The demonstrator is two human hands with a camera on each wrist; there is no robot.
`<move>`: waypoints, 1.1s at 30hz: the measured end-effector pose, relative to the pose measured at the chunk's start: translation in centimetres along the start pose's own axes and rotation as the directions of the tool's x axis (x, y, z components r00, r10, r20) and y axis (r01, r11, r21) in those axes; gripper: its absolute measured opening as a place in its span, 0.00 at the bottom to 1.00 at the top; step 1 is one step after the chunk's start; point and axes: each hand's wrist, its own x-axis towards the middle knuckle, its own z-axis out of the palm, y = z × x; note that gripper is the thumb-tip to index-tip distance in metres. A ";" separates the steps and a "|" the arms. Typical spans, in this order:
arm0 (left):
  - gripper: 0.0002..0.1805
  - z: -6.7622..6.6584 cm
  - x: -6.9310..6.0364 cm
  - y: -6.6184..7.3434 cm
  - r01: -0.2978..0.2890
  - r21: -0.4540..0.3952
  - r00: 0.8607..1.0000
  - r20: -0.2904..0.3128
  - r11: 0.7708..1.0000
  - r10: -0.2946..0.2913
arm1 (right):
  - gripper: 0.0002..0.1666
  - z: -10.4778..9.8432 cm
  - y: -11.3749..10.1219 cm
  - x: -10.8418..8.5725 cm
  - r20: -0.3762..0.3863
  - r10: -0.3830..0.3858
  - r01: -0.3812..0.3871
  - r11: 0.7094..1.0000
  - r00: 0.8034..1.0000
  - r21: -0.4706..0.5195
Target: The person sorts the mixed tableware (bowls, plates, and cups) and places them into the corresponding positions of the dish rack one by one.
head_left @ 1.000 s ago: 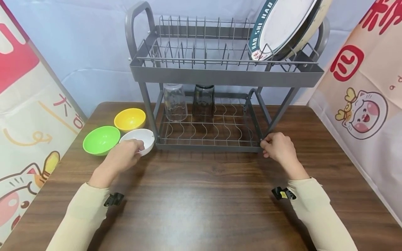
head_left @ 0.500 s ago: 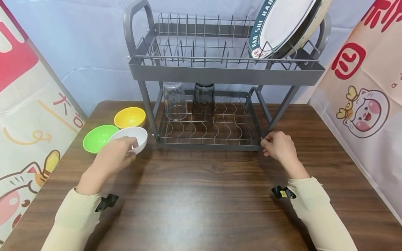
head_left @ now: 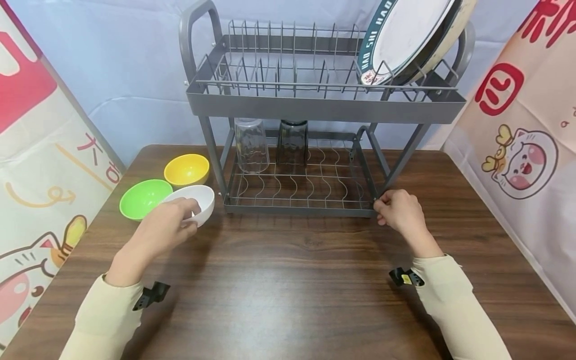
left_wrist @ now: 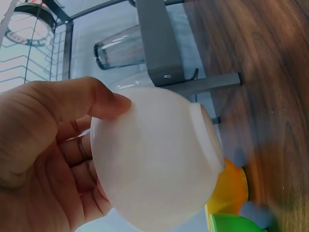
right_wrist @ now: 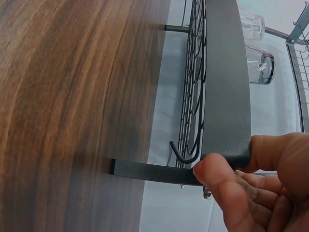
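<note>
A white bowl [head_left: 204,199] is pinched at its rim by my left hand [head_left: 159,230], thumb outside and fingers inside. In the left wrist view the left hand [left_wrist: 53,145] has its thumb on the outer wall of the white bowl [left_wrist: 154,159]. Beside it on the table lie a green bowl [head_left: 143,200] and a yellow bowl [head_left: 186,170]. My right hand [head_left: 402,212] grips the lower front right corner of the grey two-tier rack [head_left: 324,107]; the right wrist view shows thumb and fingers of the right hand [right_wrist: 260,188] around the frame corner [right_wrist: 227,106].
Two upturned glasses, one clear [head_left: 252,147] and one dark [head_left: 292,145], stand on the rack's lower tier at the left. Plates [head_left: 407,40] lean at the right of the upper tier. The wooden table [head_left: 288,280] extends in front of the rack.
My left hand has drawn the white bowl slightly left and toward me, away from the rack's left leg, and tilted it. The right hand stays at the rack corner.
</note>
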 end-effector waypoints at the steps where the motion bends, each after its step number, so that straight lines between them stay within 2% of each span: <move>1: 0.10 0.0 0.0 0.0 0.000 -0.015 1.000 0.000 1.000 0.000 | 0.12 0.0 0.0 0.0 -0.002 -0.001 0.001 1.000 1.000 0.000; 5: 0.10 -0.1 -0.2 0.0 -0.020 -0.067 1.000 -0.011 0.998 0.019 | 0.12 0.1 -0.1 0.0 -0.004 -0.001 0.001 1.000 1.000 -0.001; 11: 0.10 0.0 -0.3 0.3 -0.047 -0.098 0.999 -0.031 0.994 0.044 | 0.13 0.2 -0.1 0.0 0.015 -0.002 0.002 1.000 1.000 0.004; 17: 0.10 0.0 -0.3 1.2 -0.052 -0.131 0.998 -0.041 0.990 0.047 | 0.13 0.1 0.1 -0.1 0.012 0.006 -0.007 1.000 1.000 0.015; 25: 0.10 -0.1 -0.4 2.4 -0.072 -0.131 0.995 -0.071 0.989 0.063 | 0.13 0.0 0.3 -0.1 0.008 0.007 -0.007 1.000 1.000 0.020; 33: 0.11 -0.2 -0.4 3.2 -0.115 -0.143 0.983 -0.156 0.983 0.093 | 0.13 0.1 0.3 -0.1 -0.001 0.010 -0.010 0.999 1.000 0.037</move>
